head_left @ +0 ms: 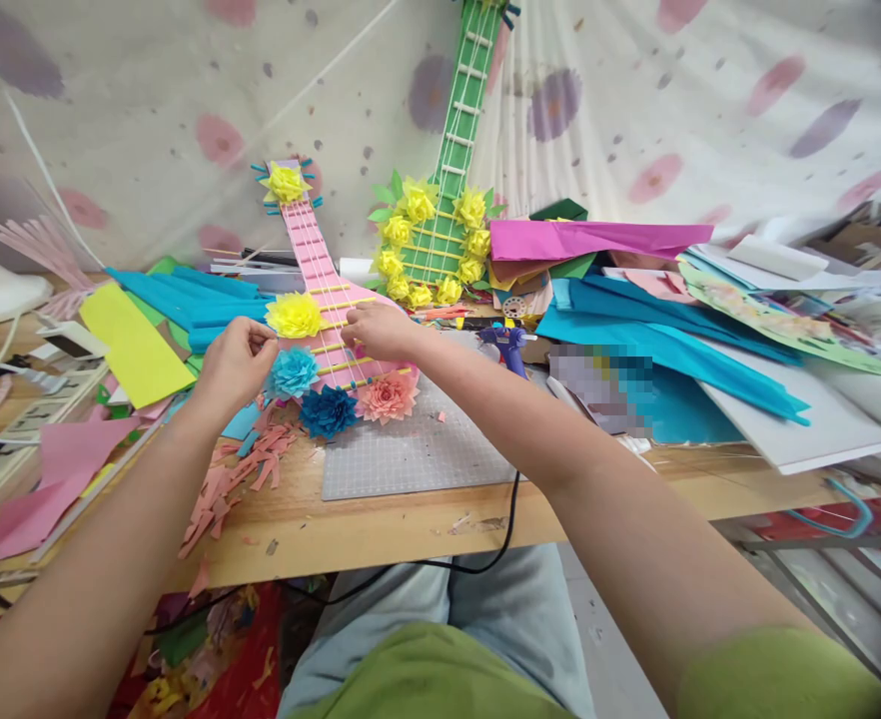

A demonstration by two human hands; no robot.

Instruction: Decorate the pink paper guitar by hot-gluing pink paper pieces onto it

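Observation:
A pink paper pipa-like instrument [312, 243] with white strings and yellow crossbars leans upright at the back of the cutting mat. On its body sit a yellow paper flower [295, 316], a light blue flower [293, 373], a dark blue flower [328, 410] and a coral flower [388, 397]. My left hand [237, 365] is closed in a pinch at the body's left edge, beside the yellow and light blue flowers; whatever it holds is hidden. Over the right part of the body, my right hand [378, 332] has its fingers curled down at the strings, their tips partly hidden.
A green paper instrument [440, 215] with yellow flowers stands behind. To the right lie a glue gun [505, 343], its black cord [511, 519], and stacked blue paper [665, 335]. Coral paper scraps [242, 474] and a grey cutting mat [426, 461] lie in front.

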